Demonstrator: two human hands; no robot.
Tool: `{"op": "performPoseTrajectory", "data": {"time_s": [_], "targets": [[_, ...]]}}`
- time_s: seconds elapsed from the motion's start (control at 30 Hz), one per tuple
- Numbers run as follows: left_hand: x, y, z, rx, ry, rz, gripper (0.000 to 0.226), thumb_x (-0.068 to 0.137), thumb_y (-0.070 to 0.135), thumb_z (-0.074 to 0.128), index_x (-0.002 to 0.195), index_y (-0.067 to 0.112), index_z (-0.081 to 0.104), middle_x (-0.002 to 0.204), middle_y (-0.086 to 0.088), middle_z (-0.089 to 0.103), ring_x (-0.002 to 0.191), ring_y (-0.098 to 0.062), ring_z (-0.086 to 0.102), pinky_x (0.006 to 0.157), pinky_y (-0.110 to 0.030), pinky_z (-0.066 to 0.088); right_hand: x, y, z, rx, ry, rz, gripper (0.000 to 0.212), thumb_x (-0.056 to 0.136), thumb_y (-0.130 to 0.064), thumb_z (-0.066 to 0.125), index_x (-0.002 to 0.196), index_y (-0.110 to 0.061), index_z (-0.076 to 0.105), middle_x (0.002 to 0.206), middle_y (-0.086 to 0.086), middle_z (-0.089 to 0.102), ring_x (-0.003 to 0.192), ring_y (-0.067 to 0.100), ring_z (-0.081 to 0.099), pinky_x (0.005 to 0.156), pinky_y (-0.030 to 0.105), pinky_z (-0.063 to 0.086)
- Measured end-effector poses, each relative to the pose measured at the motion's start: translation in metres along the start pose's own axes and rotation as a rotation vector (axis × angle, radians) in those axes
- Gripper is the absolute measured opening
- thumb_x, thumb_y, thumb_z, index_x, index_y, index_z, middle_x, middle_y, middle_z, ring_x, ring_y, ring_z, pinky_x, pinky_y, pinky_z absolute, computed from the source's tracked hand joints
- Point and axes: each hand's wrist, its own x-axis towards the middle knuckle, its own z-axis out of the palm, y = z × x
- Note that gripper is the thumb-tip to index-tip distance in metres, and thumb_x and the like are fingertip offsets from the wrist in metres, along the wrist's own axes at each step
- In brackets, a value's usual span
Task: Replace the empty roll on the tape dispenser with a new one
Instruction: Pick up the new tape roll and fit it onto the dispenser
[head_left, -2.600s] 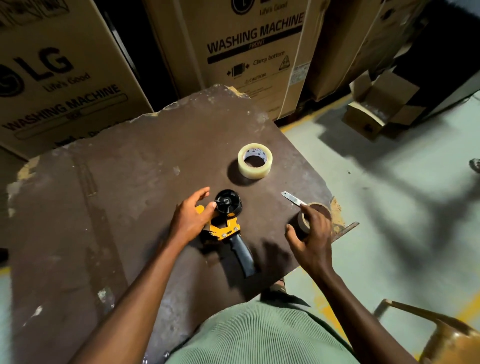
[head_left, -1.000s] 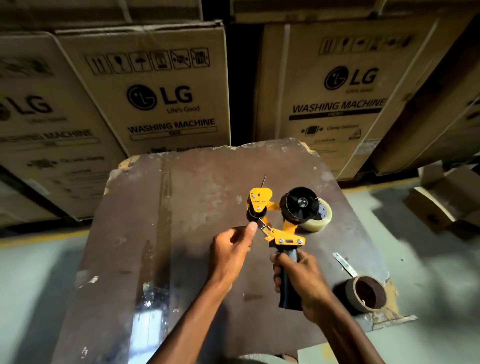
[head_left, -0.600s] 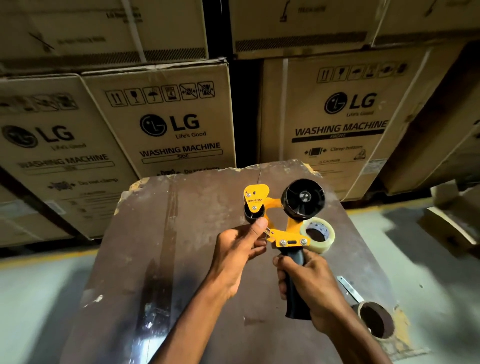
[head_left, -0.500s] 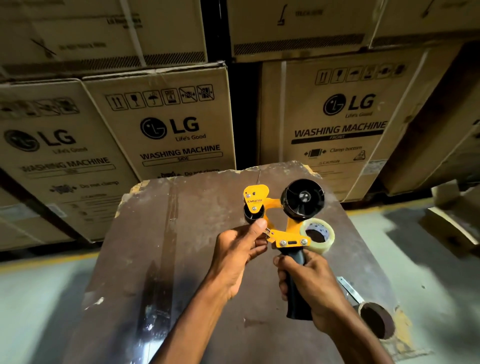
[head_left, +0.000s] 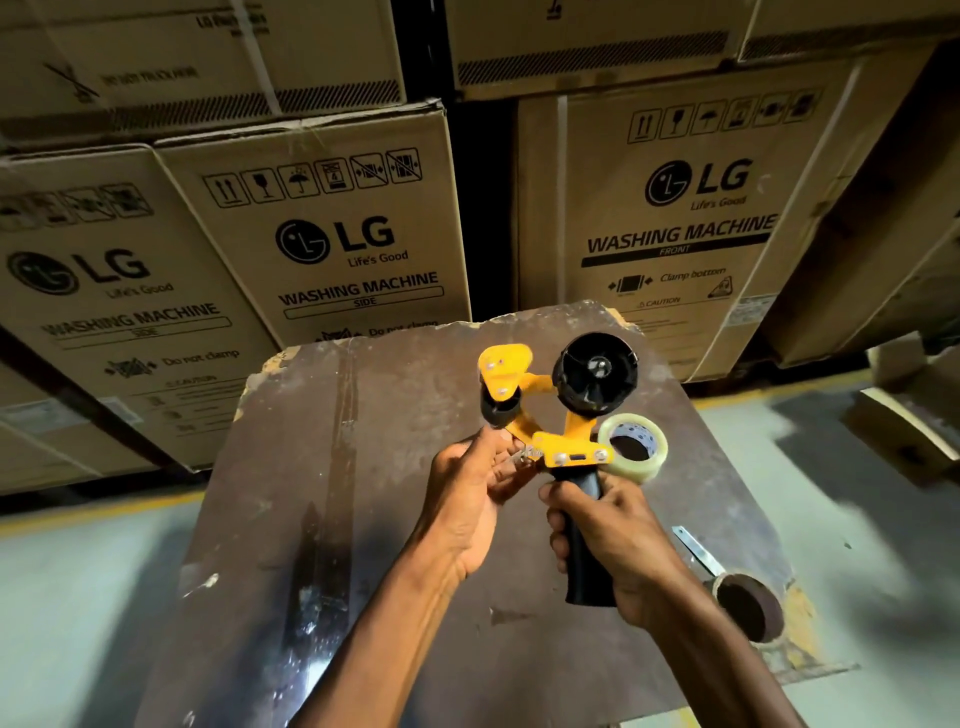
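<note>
Right hand (head_left: 618, 540) clamped dispenser (head_left: 550, 415) handle, left hand (head_left: 467, 499) pinched frame by blade. Hub (head_left: 595, 371) bare, old core (head_left: 748, 605) aside on bench (head_left: 311, 467). Next, likely: free one hand, seat new roll (head_left: 631, 449).

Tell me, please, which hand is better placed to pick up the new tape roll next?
The left hand. It only touches the dispenser at its front with fingertips, so it can let go, while the right hand closes around the black handle. The new roll lies on the table behind the dispenser.
</note>
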Motion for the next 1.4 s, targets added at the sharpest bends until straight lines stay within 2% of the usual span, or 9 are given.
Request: {"op": "performPoseTrajectory", "data": {"time_s": [0.2,0.27,0.43,0.57,0.7,0.87,1.03,1.23,1.4], "targets": [[-0.005,-0.009,-0.005,0.017,-0.04,0.038,0.014,0.084,0.015,0.073,0.091,0.004,0.078,0.1,-0.019,0.074,0.095,-0.024,0.065,0.095,-0.036,0.051,0.007,-0.002,-0.003,0.048,0.019,0.007,0.008,0.091,-0.01,0.067,0.089,-0.006,0.06,0.063,0.009,0.057,0.051,0.02,0.05,0.049,0.031,0.044],[-0.002,-0.012,-0.01,0.095,-0.031,0.088,0.039,0.073,0.029,0.079,0.103,0.004,0.075,0.107,-0.021,0.074,0.097,-0.022,0.066,0.097,-0.037,0.05,0.009,0.0,-0.004,0.043,0.017,0.009,0.008,0.09,-0.011,0.067,0.09,-0.006,0.061,0.063,0.008,0.057,0.051,0.02,0.051,0.049,0.031,0.044],[-0.001,-0.015,-0.024,0.358,-0.006,0.243,0.026,0.089,0.017,0.072,0.114,0.008,0.07,0.105,-0.006,0.077,0.096,-0.01,0.071,0.083,-0.021,0.054,0.018,0.012,-0.007,0.007,0.019,0.017,0.006,0.091,-0.01,0.066,0.089,-0.006,0.061,0.062,0.008,0.058,0.049,0.019,0.051,0.047,0.029,0.044],[-0.003,-0.02,-0.036,0.395,0.043,0.307,0.036,0.083,0.025,0.075,0.115,0.01,0.07,0.104,-0.007,0.076,0.094,-0.011,0.071,0.079,-0.018,0.053,0.03,0.033,-0.011,-0.048,0.029,0.047,0.004,0.092,-0.009,0.064,0.09,-0.006,0.062,0.06,0.007,0.059,0.048,0.018,0.051,0.048,0.029,0.046],[-0.005,-0.031,-0.052,0.442,0.037,0.292,0.042,0.081,0.032,0.074,0.117,0.011,0.069,0.107,-0.008,0.076,0.101,-0.016,0.072,0.083,-0.021,0.055,0.045,0.067,-0.012,-0.088,0.035,0.116,0.005,0.09,-0.009,0.066,0.089,-0.005,0.064,0.06,0.007,0.061,0.048,0.018,0.053,0.047,0.03,0.047],[-0.003,-0.048,-0.072,0.503,0.021,0.21,0.032,0.089,0.004,0.07,0.12,0.003,0.066,0.112,-0.014,0.073,0.097,-0.012,0.069,0.081,-0.016,0.053,0.068,0.125,-0.01,-0.149,0.043,0.215,0.009,0.09,-0.01,0.066,0.093,-0.002,0.064,0.06,0.01,0.061,0.045,0.02,0.053,0.046,0.029,0.048],[-0.002,-0.065,-0.095,0.55,-0.044,0.102,0.03,0.089,0.003,0.069,0.117,0.012,0.065,0.116,-0.012,0.072,0.103,-0.014,0.068,0.087,-0.018,0.052,0.078,0.168,-0.011,-0.206,0.061,0.319,0.013,0.091,-0.014,0.065,0.082,-0.007,0.061,0.058,0.007,0.06,0.043,0.019,0.054,0.044,0.027,0.046],[-0.005,-0.076,-0.114,0.602,-0.037,0.055,0.026,0.09,-0.002,0.065,0.114,0.007,0.064,0.109,-0.011,0.07,0.089,0.006,0.068,0.08,-0.011,0.05,0.074,0.192,-0.017,-0.239,0.06,0.376,0.015,0.092,-0.012,0.065,0.078,-0.007,0.061,0.056,0.007,0.06,0.043,0.02,0.053,0.043,0.026,0.046],[-0.002,-0.081,-0.121,0.609,-0.039,0.035,0.029,0.089,-0.004,0.066,0.116,0.005,0.063,0.108,-0.01,0.07,0.088,0.006,0.068,0.079,-0.011,0.05,0.075,0.193,-0.022,-0.27,0.019,0.394,0.013,0.093,-0.014,0.066,0.083,-0.006,0.063,0.06,0.009,0.062,0.047,0.022,0.057,0.045,0.028,0.048]]}}
